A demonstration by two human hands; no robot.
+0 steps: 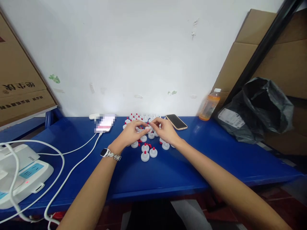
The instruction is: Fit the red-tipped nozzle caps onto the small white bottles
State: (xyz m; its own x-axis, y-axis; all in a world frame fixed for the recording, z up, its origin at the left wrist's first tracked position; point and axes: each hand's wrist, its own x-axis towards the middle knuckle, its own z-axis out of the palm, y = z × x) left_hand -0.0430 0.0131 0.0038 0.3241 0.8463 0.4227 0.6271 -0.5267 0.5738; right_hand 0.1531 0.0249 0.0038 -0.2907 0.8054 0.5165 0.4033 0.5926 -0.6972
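My left hand (133,132) is closed, thumb and fingers pinching a white nozzle cap (148,128) above the middle of the table. My right hand (165,130) meets it there, its thumb and fingertips pinched together at the top of the same cap. Whether a small piece sits between the right fingertips is hidden. Around and beneath both hands stand several white round caps, many with a red tip, such as the red-tipped cap (145,156) nearest to me. Loose small red tips (149,145) lie among them.
Behind my right hand lies a phone (177,122). A charging phone (105,124) with white cables is at the left, near a power strip (31,172). An orange drink bottle (209,104) and a grey plastic bag (254,110) stand at the right of the blue table (216,159).
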